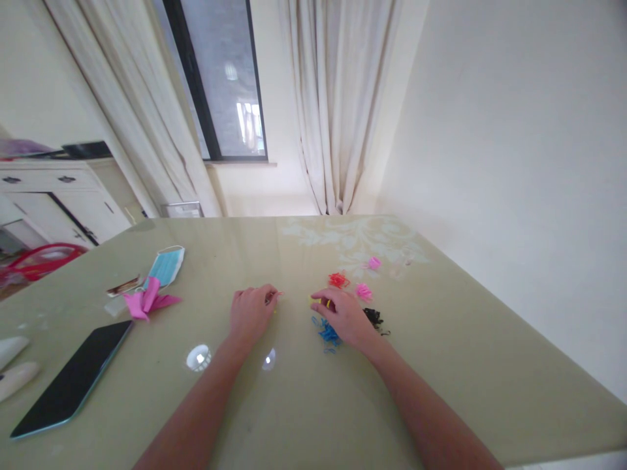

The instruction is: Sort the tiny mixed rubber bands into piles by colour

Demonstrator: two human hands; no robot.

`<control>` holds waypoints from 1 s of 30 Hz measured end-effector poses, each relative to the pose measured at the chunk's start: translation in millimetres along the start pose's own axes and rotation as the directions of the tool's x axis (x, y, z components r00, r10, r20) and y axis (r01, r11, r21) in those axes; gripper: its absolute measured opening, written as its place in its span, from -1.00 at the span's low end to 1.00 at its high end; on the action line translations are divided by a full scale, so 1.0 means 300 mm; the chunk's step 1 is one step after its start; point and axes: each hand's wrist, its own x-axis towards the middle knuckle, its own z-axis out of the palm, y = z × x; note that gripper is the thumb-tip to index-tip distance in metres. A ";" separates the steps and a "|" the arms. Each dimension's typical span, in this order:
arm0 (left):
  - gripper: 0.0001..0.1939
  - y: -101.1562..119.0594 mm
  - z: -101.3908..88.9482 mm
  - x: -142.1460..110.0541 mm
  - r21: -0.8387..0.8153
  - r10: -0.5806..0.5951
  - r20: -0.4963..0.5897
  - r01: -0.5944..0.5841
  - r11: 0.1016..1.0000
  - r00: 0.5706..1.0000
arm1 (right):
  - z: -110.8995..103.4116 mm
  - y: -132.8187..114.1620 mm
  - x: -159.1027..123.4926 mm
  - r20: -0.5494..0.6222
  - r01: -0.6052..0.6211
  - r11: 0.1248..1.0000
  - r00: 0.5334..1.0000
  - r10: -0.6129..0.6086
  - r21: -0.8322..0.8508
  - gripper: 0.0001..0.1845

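My left hand rests near the middle of the glossy table, its fingers pinched together. Thin reddish rubber bands poke out at the fingertips, and a speck of yellow shows just below. To the right, my right hand curls its thumb and fingers round some yellow rubber bands, mostly covered by the fingers. Small heaps of bands lie about this hand: blue bands beside the thumb, black bands partly behind the wrist, red bands and pink bands beyond the knuckles.
Another pink bunch lies farther back. At left are a dark-screened tablet, a pink folded-paper bird, a blue face mask and white objects at the edge. A wall runs along the table's right side.
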 end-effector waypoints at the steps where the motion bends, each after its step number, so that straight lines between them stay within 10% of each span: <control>1: -0.71 -0.001 0.000 0.000 0.005 -0.002 0.004 0.002 1.000 1.000 | 0.002 0.001 0.000 0.001 0.001 1.000 1.000 -0.001 -0.001 -0.81; 30: -0.80 0.011 0.015 -0.002 -0.175 -0.002 0.030 0.008 0.984 1.000 | 0.018 -0.005 -0.007 0.052 0.011 1.000 0.999 -0.010 -0.015 -0.84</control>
